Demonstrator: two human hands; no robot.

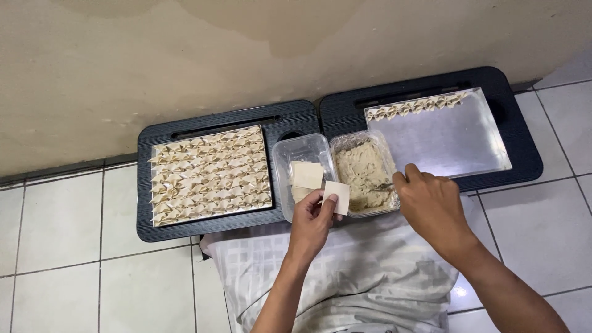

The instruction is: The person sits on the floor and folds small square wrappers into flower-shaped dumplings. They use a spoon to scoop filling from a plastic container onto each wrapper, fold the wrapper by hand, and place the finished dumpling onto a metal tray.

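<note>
My left hand (313, 221) holds a square dumpling wrapper (337, 196) flat on its fingers, just in front of two clear plastic tubs. My right hand (431, 206) grips a small metal utensil (383, 185) whose tip sits in the pale filling (361, 172) of the right tub (385, 148). The left tub (290, 154) holds a stack of wrappers (307, 175). On the left black lap table lies a tray (211, 176) packed with several rows of folded dumplings. A metal tray (444, 142) on the right lap table carries one row of folded dumplings (414, 106) along its far edge.
Two black lap tables (148, 185) (524, 148) stand side by side against a stained beige wall. White floor tiles surround them. A pale checked cloth (345, 271) covers my lap below the tubs.
</note>
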